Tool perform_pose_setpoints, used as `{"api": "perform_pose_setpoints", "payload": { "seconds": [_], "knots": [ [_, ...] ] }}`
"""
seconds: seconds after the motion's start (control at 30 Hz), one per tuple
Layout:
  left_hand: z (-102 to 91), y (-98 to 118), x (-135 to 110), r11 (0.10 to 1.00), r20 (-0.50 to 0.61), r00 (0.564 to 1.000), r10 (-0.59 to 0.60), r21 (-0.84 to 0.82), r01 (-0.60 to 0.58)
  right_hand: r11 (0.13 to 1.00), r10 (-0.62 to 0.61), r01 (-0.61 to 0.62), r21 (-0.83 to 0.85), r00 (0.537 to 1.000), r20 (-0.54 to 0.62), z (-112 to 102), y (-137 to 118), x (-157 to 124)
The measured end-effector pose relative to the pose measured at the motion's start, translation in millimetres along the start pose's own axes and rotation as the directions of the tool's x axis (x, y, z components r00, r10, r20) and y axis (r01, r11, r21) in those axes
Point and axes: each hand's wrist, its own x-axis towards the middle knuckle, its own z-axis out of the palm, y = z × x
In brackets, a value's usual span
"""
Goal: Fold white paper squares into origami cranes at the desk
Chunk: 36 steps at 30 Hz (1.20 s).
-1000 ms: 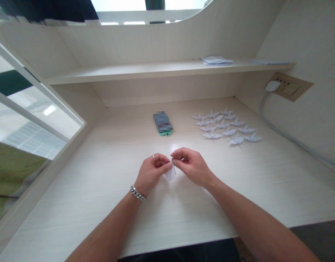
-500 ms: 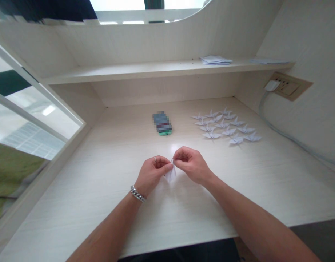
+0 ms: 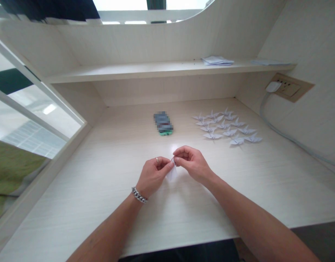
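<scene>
A small piece of folded white paper point(image 3: 172, 174) is pinched between both hands above the front middle of the desk. My left hand point(image 3: 155, 173), with a ring and a chain bracelet at the wrist, grips it from the left between thumb and fingers. From the right, the thumb and fingertips of my right hand point(image 3: 191, 163) close on its upper tip. Most of the paper's top is hidden by fingertips; its lower part hangs below the left thumb. Several white paper cranes point(image 3: 223, 125) stand in rows at the back right.
A pixelated dark object with a green edge point(image 3: 163, 123) lies behind my hands. Folded white papers point(image 3: 217, 60) rest on the shelf point(image 3: 145, 71). A plug sits in the wall socket point(image 3: 291, 87), its grey cable point(image 3: 282, 134) running along the right wall.
My hands stay pinched on the folded paper near the same spot. The right fingers have shifted slightly at its tip, and the paper's lower part now looks a little flatter. The view has moved slightly.
</scene>
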Motion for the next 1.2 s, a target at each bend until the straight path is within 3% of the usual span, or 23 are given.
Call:
{"api": "perform_pose_setpoints", "payload": {
  "seconds": [0.4,0.63,0.73,1.03,1.2],
  "knots": [
    [0.8,-4.0,0.0,0.994,0.004,0.998,0.061,0.095,-0.061,0.986,-0.086,0.082,-0.145,0.996,-0.026,4.0,-3.1,-3.5],
    [1.8,-6.7,0.8,0.990,-0.037,0.997,0.072,0.120,-0.068,1.000,0.001,-0.001,-0.003,1.000,0.003,0.2,0.0,1.5],
    [1.5,-8.3,0.6,0.991,-0.029,0.996,0.082,0.111,-0.078,0.996,-0.011,0.012,-0.089,1.000,0.021,-0.2,-0.2,1.2],
    [2.6,-9.0,-1.8,0.988,0.015,0.998,0.068,0.142,-0.069,0.972,-0.111,0.092,-0.218,0.991,-0.078,4.2,-3.1,-2.5],
    [2.5,-7.3,-1.7,0.983,-0.004,0.995,0.098,0.158,-0.096,0.984,-0.055,0.057,-0.169,0.998,0.017,4.7,-6.7,-2.9]
  ]
}}
